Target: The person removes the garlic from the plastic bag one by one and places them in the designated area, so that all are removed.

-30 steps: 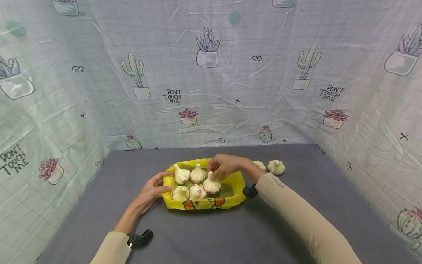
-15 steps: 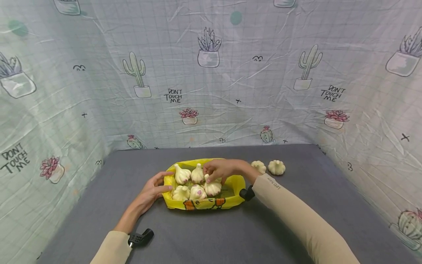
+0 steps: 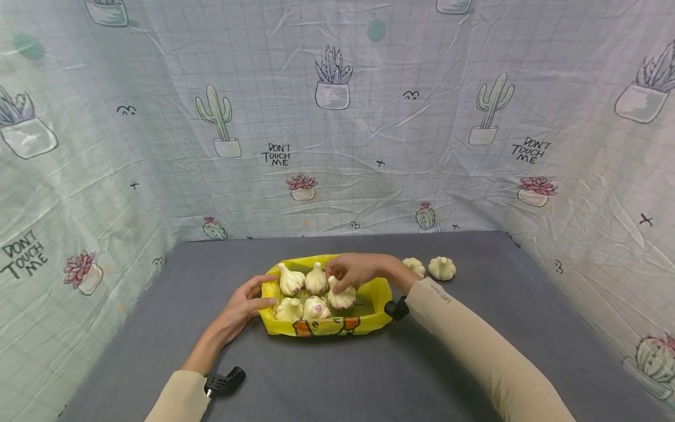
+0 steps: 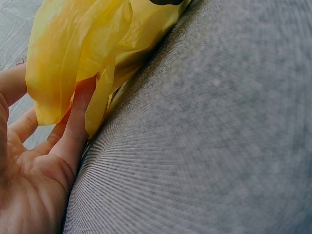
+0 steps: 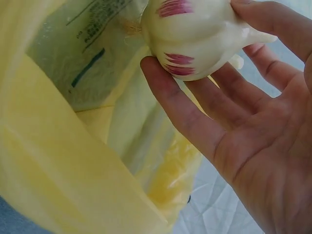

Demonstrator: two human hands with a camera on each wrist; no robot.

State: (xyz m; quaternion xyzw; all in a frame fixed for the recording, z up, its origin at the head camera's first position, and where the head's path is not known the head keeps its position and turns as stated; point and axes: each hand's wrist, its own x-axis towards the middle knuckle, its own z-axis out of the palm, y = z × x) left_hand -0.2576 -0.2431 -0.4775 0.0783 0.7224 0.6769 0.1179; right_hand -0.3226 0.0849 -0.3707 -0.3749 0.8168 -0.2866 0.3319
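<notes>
A yellow plastic bag (image 3: 377, 299) with its mouth spread wide lies on the grey cloth, several garlic bulbs (image 3: 291, 280) inside. My left hand (image 3: 239, 308) holds the bag's left end, thumb on the near side and fingers on the far side. Up close in the left wrist view, the yellow plastic (image 4: 63, 53) folds over part of that hand. Over the bag, my right hand (image 3: 358, 269) holds one purple-streaked garlic bulb (image 5: 195, 36). Its thumb lies on one side and its fingers (image 5: 185, 107) on the other. The stem points toward the palm.
Two more garlic bulbs, a right one (image 3: 442, 268) and one partly behind my right forearm (image 3: 413, 266), lie on the grey cloth right of the bag. A printed curtain (image 3: 337, 146) hangs behind and at both sides.
My right hand has shifted slightly left over the bag. The bulb at its fingers has moved a little and now tilts differently. My left hand stays at the bag's left end.
</notes>
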